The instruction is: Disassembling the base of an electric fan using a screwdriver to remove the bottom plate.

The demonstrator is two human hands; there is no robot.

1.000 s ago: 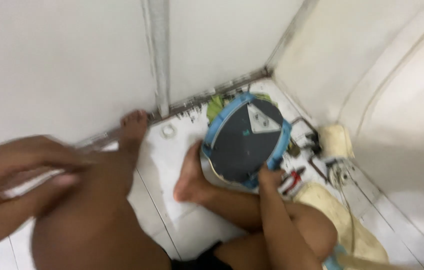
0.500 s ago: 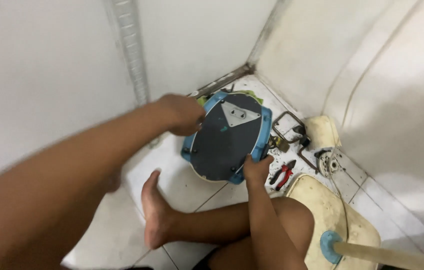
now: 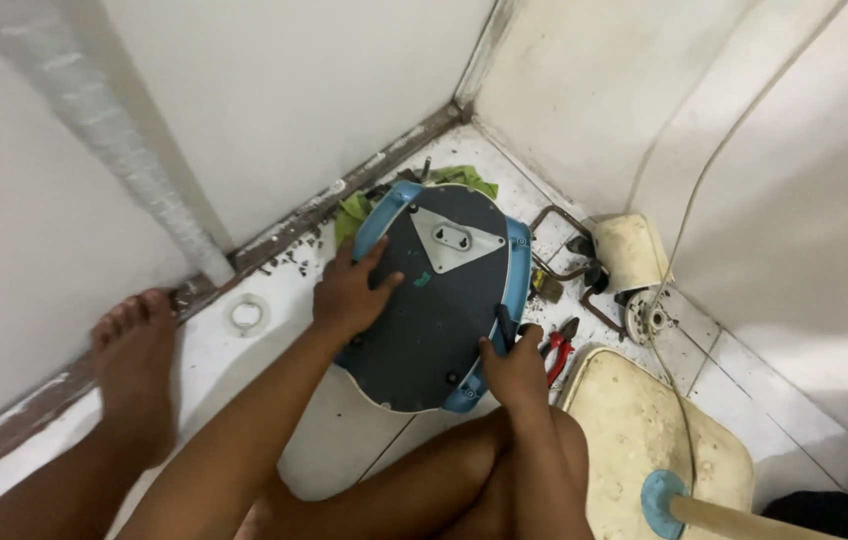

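Observation:
An oval appliance base with a dark grey underside and blue rim lies bottom-up on the white tiled floor. A light triangular plate with two slots sits near its far end. My left hand rests flat on the dark surface at its left edge, fingers spread. My right hand is closed on a dark thin tool at the base's right rim; whether its tip touches the base I cannot tell.
Red-handled pliers lie right of the base. A cream appliance part with a metal bracket and a cream lid lie farther right. A green cloth sits behind the base. My bare foot and a white ring are at left.
My left hand came in from the left and now lies flat on the base's underside. The view swung right and closer. My right hand stayed at the right rim.

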